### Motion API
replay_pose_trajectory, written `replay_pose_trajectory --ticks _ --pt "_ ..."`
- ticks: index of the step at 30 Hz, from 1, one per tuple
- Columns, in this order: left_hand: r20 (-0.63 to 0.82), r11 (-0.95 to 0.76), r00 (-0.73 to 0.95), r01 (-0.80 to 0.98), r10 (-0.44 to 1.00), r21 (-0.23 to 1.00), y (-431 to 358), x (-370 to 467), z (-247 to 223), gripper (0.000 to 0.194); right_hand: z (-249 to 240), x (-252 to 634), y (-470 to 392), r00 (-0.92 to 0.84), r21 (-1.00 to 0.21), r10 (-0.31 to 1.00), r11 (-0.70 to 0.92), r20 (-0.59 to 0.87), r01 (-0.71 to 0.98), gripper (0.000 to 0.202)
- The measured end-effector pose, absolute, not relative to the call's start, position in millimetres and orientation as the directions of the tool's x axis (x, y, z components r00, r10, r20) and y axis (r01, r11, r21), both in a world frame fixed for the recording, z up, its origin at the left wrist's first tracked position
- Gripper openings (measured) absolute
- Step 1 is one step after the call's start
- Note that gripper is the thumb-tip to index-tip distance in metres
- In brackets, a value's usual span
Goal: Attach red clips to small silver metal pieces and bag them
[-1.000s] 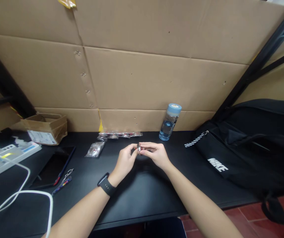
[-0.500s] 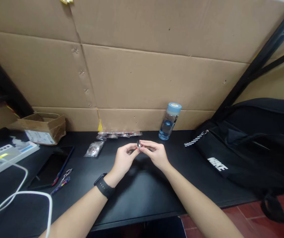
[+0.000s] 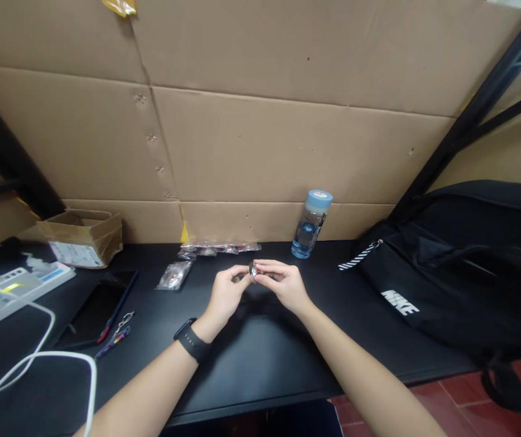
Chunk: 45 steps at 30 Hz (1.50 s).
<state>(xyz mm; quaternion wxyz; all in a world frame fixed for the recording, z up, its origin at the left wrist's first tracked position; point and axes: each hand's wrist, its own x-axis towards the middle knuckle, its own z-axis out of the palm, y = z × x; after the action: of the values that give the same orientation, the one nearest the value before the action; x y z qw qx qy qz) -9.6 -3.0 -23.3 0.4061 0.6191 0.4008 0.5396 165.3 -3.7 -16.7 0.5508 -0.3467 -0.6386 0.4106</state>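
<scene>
Between the fingertips of both hands is a small round, shiny silver piece with some red on it (image 3: 252,269); its exact kind is too small to tell. My left hand (image 3: 229,292) pinches it from the left, a black watch on that wrist. From the right, my right hand (image 3: 286,285) closes thumb and fingers on it. Fingers cover most of the piece. Left of the hands lies a clear plastic packet (image 3: 173,275) with something shiny inside. Behind them, several more clear packets (image 3: 219,248) with red bits lie in a row along the cardboard.
A bottle with a blue lid (image 3: 311,224) stands behind my right hand. A black backpack (image 3: 452,273) fills the right side. On the left are a cardboard box (image 3: 101,240), a phone (image 3: 99,309), a power strip (image 3: 55,280) and a looped white cable (image 3: 91,388).
The silver piece has shifted slightly left and turned, so more of its round face shows. Both hands keep their pinch. The camera view has tipped up a little.
</scene>
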Motion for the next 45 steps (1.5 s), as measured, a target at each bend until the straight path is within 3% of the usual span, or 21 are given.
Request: replay_pose_trajectory --ticks 7,15,21,26,32,37,45 --pt "0.27 -0.263 0.186 -0.063 0.945 0.963 -5 -7 -18 0.025 -12 169 -2 -0.116 -0.874 0.872 0.483 0.476 0.047 0.027" --pt "0.263 -0.25 0.173 -0.096 0.949 0.964 -2 -7 -22 0.022 -10 167 -5 -0.184 -0.892 0.883 0.448 0.432 0.056 0.023" --pt "0.236 -0.213 0.17 -0.142 0.957 0.967 -2 -6 -25 0.026 -6 169 -8 -0.178 -0.823 0.848 0.529 0.5 0.206 0.015" --pt "0.241 -0.212 0.157 -0.184 0.958 0.96 0 -5 -31 0.031 -7 169 -8 -0.177 -0.826 0.846 0.531 0.504 0.189 0.016" --pt "0.359 -0.37 0.155 0.043 0.92 0.928 -5 -7 -22 0.028 1 172 -12 -0.198 -0.76 0.829 0.559 0.524 0.332 0.017" --pt "0.474 -0.534 0.248 0.332 0.845 0.778 -11 -9 -13 0.017 4 173 -14 -0.219 -0.681 0.794 0.601 0.567 0.419 0.016" --pt "0.486 -0.575 0.316 0.546 0.815 0.609 -1 -23 -7 0.024 -5 174 -7 -0.237 -0.721 0.82 0.572 0.521 0.391 0.015"
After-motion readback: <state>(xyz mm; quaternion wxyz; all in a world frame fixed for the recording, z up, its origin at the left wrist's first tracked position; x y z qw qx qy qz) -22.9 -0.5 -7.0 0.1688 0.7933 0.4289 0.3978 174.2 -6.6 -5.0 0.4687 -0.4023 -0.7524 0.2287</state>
